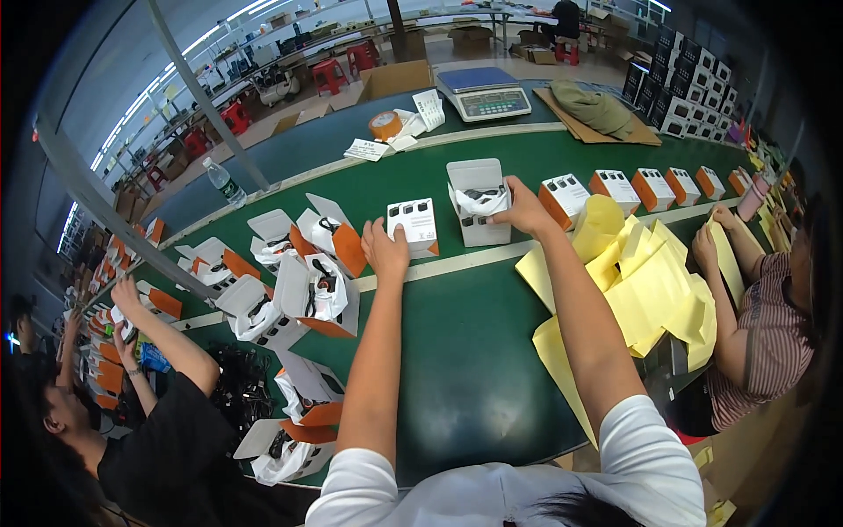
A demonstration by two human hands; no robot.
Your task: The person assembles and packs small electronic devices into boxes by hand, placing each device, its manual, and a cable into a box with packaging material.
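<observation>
My right hand (pixel 524 211) grips the right side of an open white box (pixel 485 235). Its flap stands up at the back, and black items in white wrapping show inside. To its left, a closed white box with orange edges (pixel 413 225) stands upright, my left hand (pixel 387 251) holding its near left side with the thumb at the top edge. Several open boxes (pixel 318 294) crowd the green table left of my left forearm, with wrapped black parts and cables in them. Beyond my right hand, a closed orange and white box (pixel 564 198) begins a row of similar ones.
Crumpled yellow sheets (pixel 645 290) lie right of my right forearm. Across the green table (pixel 439 351) are a scale (pixel 490 98), orange tape (pixel 385 125) and a green cloth (pixel 590 110) on cardboard. A bottle (pixel 225 183) stands by a metal post. Co-workers sit on both sides.
</observation>
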